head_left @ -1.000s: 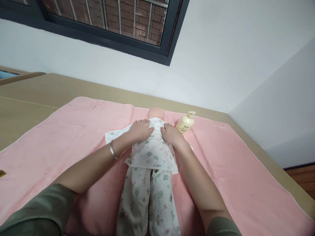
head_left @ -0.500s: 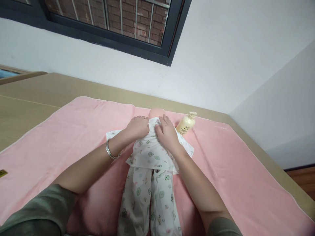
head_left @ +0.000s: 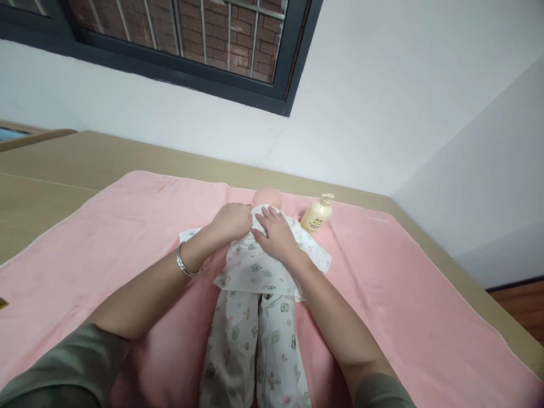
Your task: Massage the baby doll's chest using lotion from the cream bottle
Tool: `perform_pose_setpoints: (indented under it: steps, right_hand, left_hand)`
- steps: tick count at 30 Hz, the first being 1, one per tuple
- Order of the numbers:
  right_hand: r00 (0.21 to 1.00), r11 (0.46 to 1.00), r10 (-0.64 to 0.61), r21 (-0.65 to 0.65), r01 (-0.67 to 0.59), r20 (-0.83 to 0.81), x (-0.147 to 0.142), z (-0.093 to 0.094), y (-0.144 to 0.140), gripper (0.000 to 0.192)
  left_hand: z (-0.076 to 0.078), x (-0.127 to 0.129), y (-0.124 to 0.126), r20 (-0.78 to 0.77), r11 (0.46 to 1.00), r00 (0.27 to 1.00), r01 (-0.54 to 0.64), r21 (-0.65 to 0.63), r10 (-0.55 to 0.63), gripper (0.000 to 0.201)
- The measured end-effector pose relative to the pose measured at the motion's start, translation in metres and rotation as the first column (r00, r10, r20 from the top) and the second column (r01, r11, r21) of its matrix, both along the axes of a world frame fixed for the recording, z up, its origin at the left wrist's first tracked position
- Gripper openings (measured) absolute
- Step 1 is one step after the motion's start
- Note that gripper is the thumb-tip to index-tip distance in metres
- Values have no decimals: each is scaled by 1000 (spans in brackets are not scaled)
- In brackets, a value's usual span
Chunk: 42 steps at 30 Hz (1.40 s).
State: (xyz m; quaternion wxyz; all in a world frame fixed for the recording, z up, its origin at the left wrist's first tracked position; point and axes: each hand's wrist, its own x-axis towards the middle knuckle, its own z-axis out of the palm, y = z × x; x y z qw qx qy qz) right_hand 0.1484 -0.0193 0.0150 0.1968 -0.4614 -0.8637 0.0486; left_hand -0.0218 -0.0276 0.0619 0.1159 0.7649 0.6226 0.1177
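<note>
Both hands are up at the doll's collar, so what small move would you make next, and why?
Probably draw the two front edges of the printed top together at the neck. Left hand and right hand both rest on its chest just under the doll's head, fingers meeting at the collar.

Bare pink blanket point(head_left: 127, 226) left of the doll point(head_left: 255, 272); lotion bottle point(head_left: 317, 214) just beside its right shoulder
</note>
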Motion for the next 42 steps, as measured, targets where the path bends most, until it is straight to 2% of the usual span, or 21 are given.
perform_pose_setpoints:
  steps: [2, 4, 6, 7, 9, 11, 13, 14, 15, 16, 18, 20, 23, 27, 30, 34, 37, 42]
  right_hand:
    - [999, 1000, 30, 7, -30, 28, 2, -1, 3, 45]
    - [1000, 998, -8, 60, 8, 5, 8, 6, 7, 41]
    - [997, 989, -44, 140, 53, -62, 21, 21, 9, 42]
    - [992, 981, -55, 182, 75, -112, 29, 31, 10, 44]
    - [971, 960, -66, 252, 124, -229, 49, 49, 12, 46]
    - [935, 936, -100, 286, 204, -339, 71, 63, 14, 47]
    - [895, 920, -159, 265, 287, -417, 92, 71, 17, 49]
    - [879, 918, -188, 241, 316, -439, 101, 73, 20, 51]
    - [869, 919, -212, 211, 333, -448, 109, 73, 22, 54]
    - [863, 922, -233, 180, 342, -448, 116, 73, 24, 57]
    - [865, 931, -266, 120, 346, -426, 124, 72, 28, 64]
    - [875, 936, -291, 74, 344, -386, 126, 71, 31, 68]
    - [905, 941, -308, 48, 336, -293, 120, 69, 32, 67]
    - [922, 916, -371, 120, 383, -111, 108, 64, 32, 59]
    - [909, 897, -417, 171, 408, 17, 104, 56, 33, 56]
    - [897, 887, -434, 215, 409, 82, 101, 56, 35, 49]
    - [879, 878, -468, 160, 451, 91, 95, 66, 35, 44]
    - [822, 826, -563, 41, 562, 90, 84, 83, 36, 45]
  left_hand:
    - [-3, -1, 2, 74, 1000, 997, -15, 21, 13, 44]
    - [-7, 2, 2, 212, 998, 977, -37, 58, 24, 46]
    - [-12, 10, 0, 445, 995, 895, -58, 84, 15, 46]
    - [-14, 15, -3, 576, 995, 817, -55, 85, -4, 44]
    - [-18, 30, -9, 802, 998, 596, -14, 56, -37, 37]
    - [-19, 45, -14, 948, 998, 317, 68, 3, -24, 28]
    - [-16, 59, -14, 998, 981, 24, 180, -68, 65, 24]
    - [-12, 66, -12, 986, 964, -100, 241, -109, 136, 26]
    - [-7, 73, -9, 957, 942, -195, 301, -152, 217, 30]
    - [-1, 80, -4, 919, 914, -256, 355, -198, 299, 36]
    - [12, 95, 9, 844, 856, -307, 429, -289, 439, 49]
    - [22, 110, 24, 786, 815, -328, 461, -352, 525, 62]
    - [30, 133, 44, 718, 777, -350, 468, -422, 601, 71]
    - [29, 152, 59, 669, 766, -393, 452, -457, 631, 74]
    - [28, 155, 64, 648, 770, -429, 458, -444, 629, 75]
    - [28, 154, 69, 614, 761, -463, 499, -416, 639, 72]
    - [29, 155, 71, 595, 752, -470, 498, -431, 652, 70]
    - [28, 142, 61, 588, 729, -439, 489, -478, 680, 68]
